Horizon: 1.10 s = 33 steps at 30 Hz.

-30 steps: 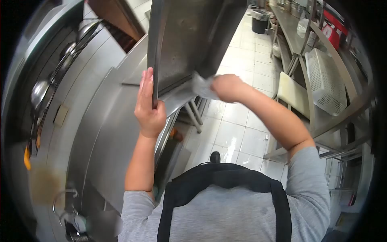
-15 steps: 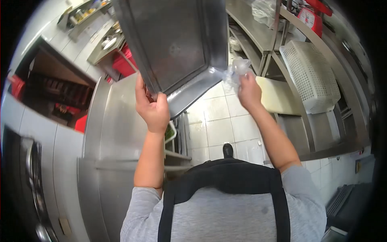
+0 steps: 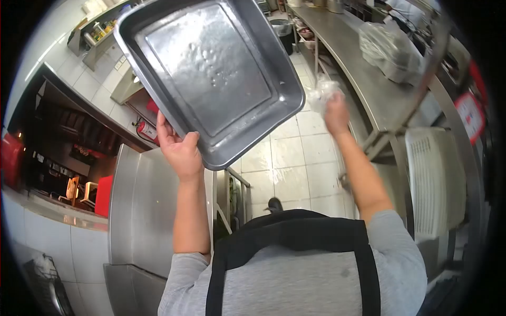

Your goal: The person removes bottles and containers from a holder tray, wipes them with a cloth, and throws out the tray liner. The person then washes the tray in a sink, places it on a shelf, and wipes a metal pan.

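Note:
My left hand (image 3: 182,152) grips the near left rim of a dark grey metal baking pan (image 3: 211,73), its thumb over the edge. The pan is rectangular and held up tilted, so its shiny inner bottom faces me; its far end runs out of view at the top. To the right of the pan and apart from it, my right hand (image 3: 336,110) is closed around a crumpled clear plastic bag (image 3: 322,92). Motion blurs this hand and the bag.
At right runs a long steel counter (image 3: 342,47) with a plastic-wrapped bundle (image 3: 390,50) on it. A white perforated basket (image 3: 435,179) and a red scale (image 3: 469,117) are nearer. At left stands a steel counter (image 3: 142,205); white floor tiles (image 3: 290,152) lie between.
The pan has tilted so that more of its inside shows, and it sits slightly further left. My right hand has shifted a little right with the bag. The kitchen view has moved past me.

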### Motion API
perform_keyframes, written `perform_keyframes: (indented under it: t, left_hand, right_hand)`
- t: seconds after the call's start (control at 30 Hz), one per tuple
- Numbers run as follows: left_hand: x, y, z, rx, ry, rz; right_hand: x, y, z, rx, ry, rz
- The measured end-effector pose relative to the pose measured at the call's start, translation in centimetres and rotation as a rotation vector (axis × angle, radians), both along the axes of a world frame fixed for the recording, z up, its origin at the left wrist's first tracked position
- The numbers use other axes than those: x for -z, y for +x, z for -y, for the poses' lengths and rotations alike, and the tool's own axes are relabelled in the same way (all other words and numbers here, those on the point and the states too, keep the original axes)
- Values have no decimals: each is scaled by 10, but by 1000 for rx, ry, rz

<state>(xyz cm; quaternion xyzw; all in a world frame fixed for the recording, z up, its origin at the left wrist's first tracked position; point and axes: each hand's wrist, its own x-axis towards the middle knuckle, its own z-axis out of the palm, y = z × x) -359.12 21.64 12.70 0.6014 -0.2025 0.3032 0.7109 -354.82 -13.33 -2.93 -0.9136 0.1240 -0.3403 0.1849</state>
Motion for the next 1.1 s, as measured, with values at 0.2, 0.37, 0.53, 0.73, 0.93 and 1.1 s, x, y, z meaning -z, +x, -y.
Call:
perform_keyframes:
  t: [0.2,0.37,0.53,0.73,0.93,1.1]
  left_hand:
    - [29,174,-37,0,-113,-172]
    - [42,310,-28,-38,-79,-182]
    - [42,435,4,27,113,-10]
    - [40,559,71,61,232,17]
    - [40,690,116,73,186,25]
    - [67,826,115,-120,411,135]
  right_hand:
    - [147,99,94,85,-38,-518]
    - [260,69,135,80,28,-946]
    - [286,153,146,115,307,-462]
    - [7,445,8,-470,376,128]
    - [-21,710,-39,-696,338,109]
    - [21,866,-27,-973,121,-168]
